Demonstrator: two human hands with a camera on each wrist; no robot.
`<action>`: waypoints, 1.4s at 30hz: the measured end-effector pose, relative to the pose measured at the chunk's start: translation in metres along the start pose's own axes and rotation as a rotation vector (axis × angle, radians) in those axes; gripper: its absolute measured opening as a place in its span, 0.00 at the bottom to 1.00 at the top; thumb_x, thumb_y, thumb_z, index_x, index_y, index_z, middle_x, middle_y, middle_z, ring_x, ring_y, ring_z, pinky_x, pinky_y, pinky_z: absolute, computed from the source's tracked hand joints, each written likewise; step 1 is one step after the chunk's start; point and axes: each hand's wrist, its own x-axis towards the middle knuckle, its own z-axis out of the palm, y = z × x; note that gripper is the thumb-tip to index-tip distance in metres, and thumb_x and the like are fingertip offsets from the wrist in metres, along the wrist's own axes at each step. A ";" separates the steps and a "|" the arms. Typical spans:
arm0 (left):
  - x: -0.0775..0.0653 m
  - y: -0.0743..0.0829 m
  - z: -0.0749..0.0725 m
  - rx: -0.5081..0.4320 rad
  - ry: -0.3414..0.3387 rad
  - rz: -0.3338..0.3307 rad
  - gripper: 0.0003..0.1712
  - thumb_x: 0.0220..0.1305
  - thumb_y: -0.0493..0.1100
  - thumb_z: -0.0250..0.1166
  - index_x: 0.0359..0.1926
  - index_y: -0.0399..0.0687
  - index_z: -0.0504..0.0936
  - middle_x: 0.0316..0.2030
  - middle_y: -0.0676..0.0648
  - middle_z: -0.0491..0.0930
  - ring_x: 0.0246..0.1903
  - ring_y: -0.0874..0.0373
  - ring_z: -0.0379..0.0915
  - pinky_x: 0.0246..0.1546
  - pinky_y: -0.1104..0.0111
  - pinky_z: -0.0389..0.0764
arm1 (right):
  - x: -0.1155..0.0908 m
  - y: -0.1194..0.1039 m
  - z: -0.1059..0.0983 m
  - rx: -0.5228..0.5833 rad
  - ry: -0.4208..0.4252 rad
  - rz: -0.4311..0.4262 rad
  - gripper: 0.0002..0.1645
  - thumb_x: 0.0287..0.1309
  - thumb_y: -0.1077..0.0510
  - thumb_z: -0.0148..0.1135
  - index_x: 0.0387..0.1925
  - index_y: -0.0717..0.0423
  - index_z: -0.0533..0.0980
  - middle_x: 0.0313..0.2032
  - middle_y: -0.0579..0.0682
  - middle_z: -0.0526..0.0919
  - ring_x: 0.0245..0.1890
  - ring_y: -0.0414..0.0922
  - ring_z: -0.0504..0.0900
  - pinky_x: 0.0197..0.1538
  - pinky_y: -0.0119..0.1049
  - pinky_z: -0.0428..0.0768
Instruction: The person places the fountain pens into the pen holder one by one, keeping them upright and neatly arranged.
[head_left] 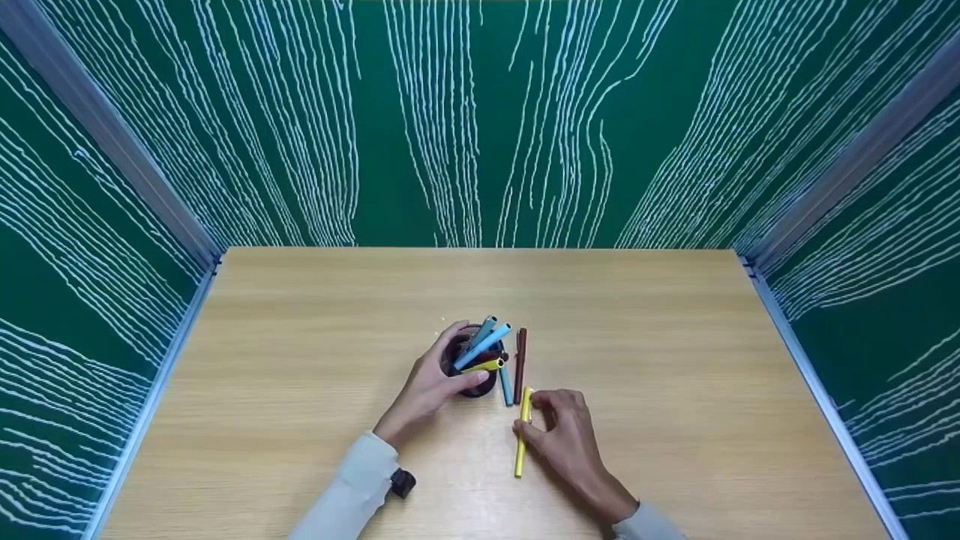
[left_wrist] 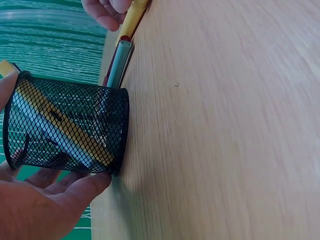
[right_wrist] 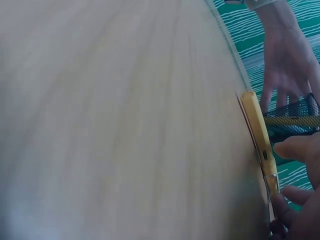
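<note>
We are apparently picking up the yellow pen [head_left: 520,456], right hand [head_left: 568,436] pinching it, left hand [head_left: 426,386] gripping the mesh cup [left_wrist: 90,107], lifting probably being needed next.

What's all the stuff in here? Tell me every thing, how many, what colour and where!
table: one, light wood, under everything
walls: three, green with white wavy lines, left, back and right
frame bars: several, grey, along the walls' corners and lower edges
mesh cup: one, black, near the table's middle
pens in the cup: at least three, blue and yellow, sticking out
loose blue pen: one, beside the cup
loose dark red pen: one, right of the blue one
loose yellow pen: one, nearer the person
black gadget: one, by the left cuff
sleeves: two, pale grey, on the arms
left hand: one, bare, gripping the cup
right hand: one, bare, pinching the loose yellow pen
</note>
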 end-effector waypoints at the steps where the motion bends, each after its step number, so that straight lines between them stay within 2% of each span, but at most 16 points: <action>1: 0.000 0.000 0.000 -0.002 -0.001 0.000 0.53 0.65 0.55 0.82 0.85 0.68 0.64 0.79 0.42 0.69 0.75 0.40 0.66 0.78 0.37 0.60 | 0.000 -0.001 0.001 -0.020 0.006 0.000 0.27 0.49 0.54 0.90 0.49 0.56 0.87 0.48 0.49 0.86 0.56 0.52 0.76 0.63 0.55 0.76; 7: 0.000 0.000 0.000 0.001 -0.004 -0.012 0.55 0.65 0.56 0.82 0.87 0.61 0.63 0.81 0.41 0.66 0.76 0.40 0.64 0.79 0.36 0.58 | -0.001 -0.001 0.004 -0.055 0.043 0.008 0.27 0.46 0.58 0.89 0.49 0.57 0.87 0.45 0.50 0.85 0.55 0.53 0.75 0.60 0.53 0.74; 15: 0.002 -0.003 -0.002 -0.001 -0.002 0.025 0.52 0.66 0.54 0.81 0.85 0.67 0.65 0.79 0.44 0.69 0.74 0.41 0.66 0.77 0.37 0.61 | -0.003 0.009 -0.004 0.023 0.057 -0.019 0.26 0.47 0.66 0.84 0.51 0.59 0.86 0.42 0.47 0.85 0.55 0.51 0.74 0.60 0.51 0.75; 21: 0.002 -0.003 -0.002 -0.014 0.003 0.027 0.51 0.66 0.51 0.81 0.85 0.65 0.66 0.80 0.43 0.69 0.74 0.39 0.66 0.77 0.35 0.60 | -0.004 0.015 -0.011 0.065 0.039 0.003 0.25 0.51 0.70 0.79 0.53 0.60 0.85 0.43 0.48 0.85 0.56 0.50 0.74 0.63 0.51 0.76; 31: 0.000 -0.002 -0.001 -0.004 0.000 0.015 0.52 0.66 0.52 0.81 0.85 0.65 0.65 0.80 0.42 0.68 0.74 0.38 0.66 0.76 0.34 0.61 | -0.005 0.024 -0.016 0.032 0.050 -0.011 0.18 0.50 0.73 0.76 0.44 0.57 0.88 0.40 0.47 0.83 0.51 0.48 0.73 0.51 0.39 0.77; 37: 0.001 -0.004 -0.002 0.018 -0.002 0.011 0.52 0.66 0.55 0.81 0.86 0.68 0.64 0.81 0.43 0.67 0.75 0.39 0.65 0.77 0.35 0.60 | -0.005 0.027 -0.017 -0.025 0.044 -0.028 0.17 0.49 0.70 0.81 0.42 0.57 0.89 0.38 0.46 0.83 0.53 0.51 0.73 0.55 0.45 0.75; 42: 0.001 -0.003 -0.002 0.008 -0.005 0.013 0.53 0.66 0.55 0.81 0.86 0.65 0.64 0.80 0.42 0.67 0.74 0.38 0.65 0.77 0.34 0.60 | -0.004 0.027 -0.017 -0.061 0.051 -0.045 0.16 0.48 0.70 0.81 0.40 0.56 0.89 0.37 0.47 0.84 0.55 0.53 0.74 0.58 0.50 0.74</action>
